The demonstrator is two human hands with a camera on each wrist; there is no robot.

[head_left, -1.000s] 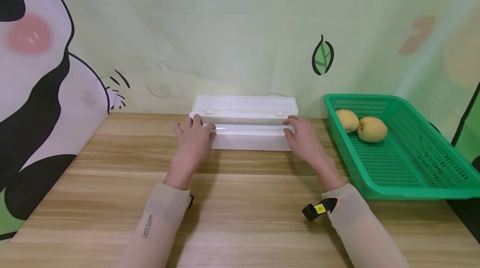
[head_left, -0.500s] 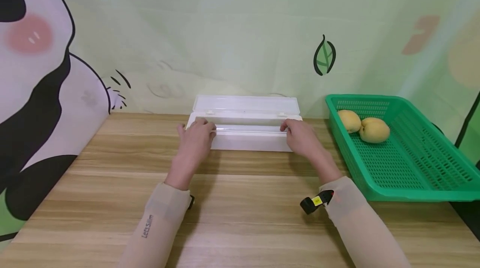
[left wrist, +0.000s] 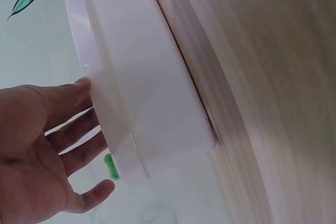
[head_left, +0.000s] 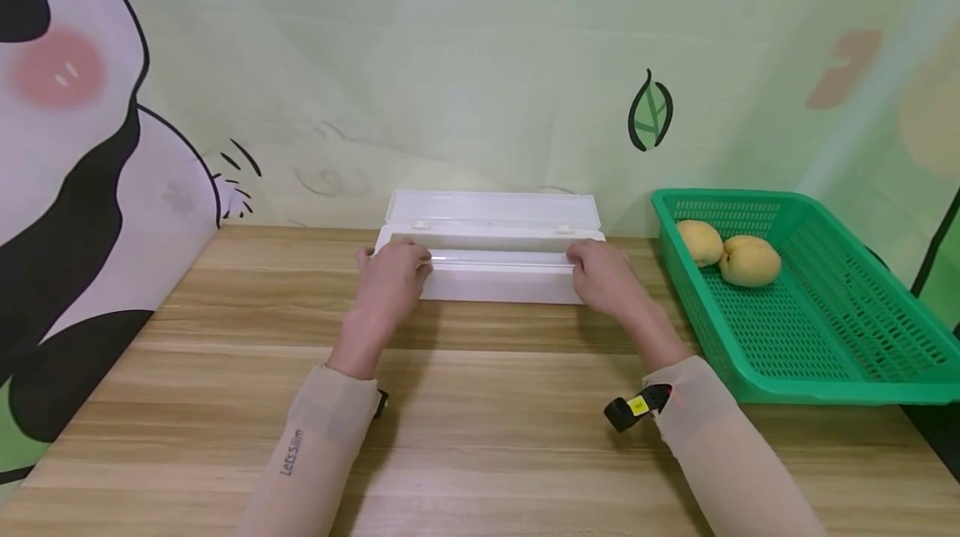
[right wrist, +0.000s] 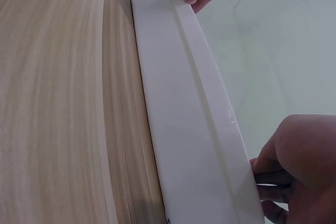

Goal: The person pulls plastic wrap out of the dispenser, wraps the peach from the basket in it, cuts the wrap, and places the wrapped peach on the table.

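Observation:
In the head view, a long white plastic wrap dispenser [head_left: 501,283] lies across the back of the table, its see-through lid [head_left: 491,208] tipped back on the hinges. A shiny strip of clear plastic wrap [head_left: 498,257] runs along its opening. At the left end, my left hand [head_left: 395,274] pinches the wrap at the front edge, thumb at the rim and little finger held apart. My right hand [head_left: 603,274] does the same at the right end, fingers curled over the edge. Both sets of fingertips are partly hidden behind the dispenser's front wall in the wrist views.
To the right stands a green plastic basket [head_left: 817,391] with two yellow, mango-like fruits [head_left: 750,262] in its far left corner. A printed cloth backdrop [head_left: 480,87] hangs right behind the wooden table [head_left: 487,437].
My right hand's fingers have curled in from a spread pose over the dispenser's right end. My left fingers have drawn down and together at the front edge. The dispenser stays put.

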